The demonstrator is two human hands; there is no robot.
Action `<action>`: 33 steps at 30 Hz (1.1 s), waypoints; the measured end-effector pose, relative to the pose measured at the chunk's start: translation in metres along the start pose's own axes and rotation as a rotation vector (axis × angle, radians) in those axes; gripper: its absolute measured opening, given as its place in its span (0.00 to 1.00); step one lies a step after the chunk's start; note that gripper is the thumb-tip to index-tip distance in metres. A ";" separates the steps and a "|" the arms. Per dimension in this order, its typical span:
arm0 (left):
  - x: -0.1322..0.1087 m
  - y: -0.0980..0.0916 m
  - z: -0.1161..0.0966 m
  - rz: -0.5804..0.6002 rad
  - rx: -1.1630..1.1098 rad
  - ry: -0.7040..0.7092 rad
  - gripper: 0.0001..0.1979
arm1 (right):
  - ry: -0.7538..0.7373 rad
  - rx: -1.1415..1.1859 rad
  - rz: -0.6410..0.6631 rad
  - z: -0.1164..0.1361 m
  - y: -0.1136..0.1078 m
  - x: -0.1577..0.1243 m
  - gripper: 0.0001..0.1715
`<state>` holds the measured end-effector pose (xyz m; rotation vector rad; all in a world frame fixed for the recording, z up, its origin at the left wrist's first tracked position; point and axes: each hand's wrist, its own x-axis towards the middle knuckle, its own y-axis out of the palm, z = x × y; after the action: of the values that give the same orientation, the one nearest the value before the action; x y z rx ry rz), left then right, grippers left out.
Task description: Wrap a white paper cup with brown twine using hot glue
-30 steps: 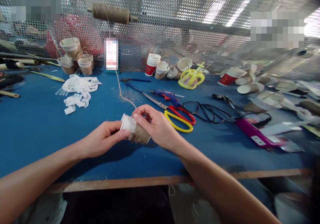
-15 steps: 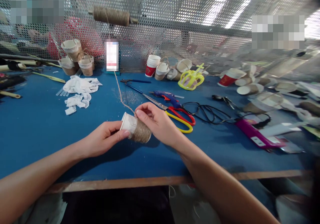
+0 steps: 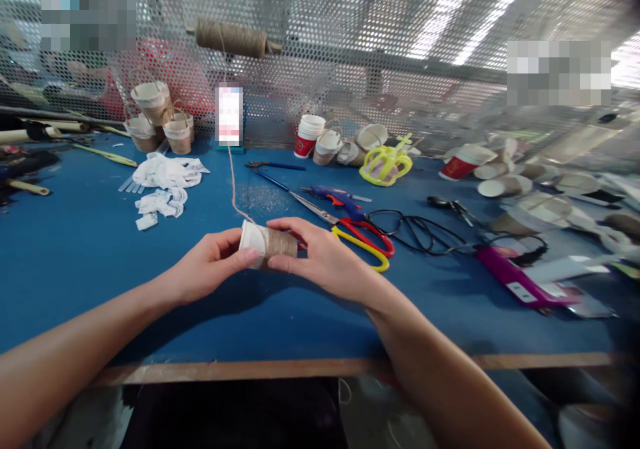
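Observation:
A paper cup lies on its side between my hands, its lower part wound with brown twine and its rim end bare white. My left hand is closed on the rim end, thumb in front. Around the wound end, my right hand has its thumb in front and fingers behind. A strand of twine runs from the cup up past the phone towards the twine roll on a rod at the mesh.
Beyond my right hand lie scissors, a blue glue gun and blue pliers. White lace strips and twine-wrapped cup baskets are at the left. A purple box with a black cable lies right. The perforated metal mesh rises behind.
My right hand has shifted from pinching the twine at the cup's upper side to wrapping around its wound end. The cup has turned more level.

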<state>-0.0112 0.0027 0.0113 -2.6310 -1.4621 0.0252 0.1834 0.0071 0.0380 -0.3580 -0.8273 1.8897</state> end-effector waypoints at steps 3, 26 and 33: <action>0.003 -0.001 0.006 -0.069 -0.112 -0.083 0.20 | -0.076 -0.082 -0.041 -0.001 0.007 0.001 0.29; 0.004 0.000 0.001 -0.064 0.031 -0.056 0.21 | 0.751 -0.292 -0.272 -0.100 -0.082 0.050 0.16; 0.005 -0.001 0.001 -0.006 -0.009 -0.025 0.20 | 0.509 0.041 -0.392 -0.053 -0.077 0.027 0.04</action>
<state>-0.0098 0.0078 0.0106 -2.6427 -1.4816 0.0517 0.2542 0.0717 0.0552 -0.5753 -0.4701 1.3623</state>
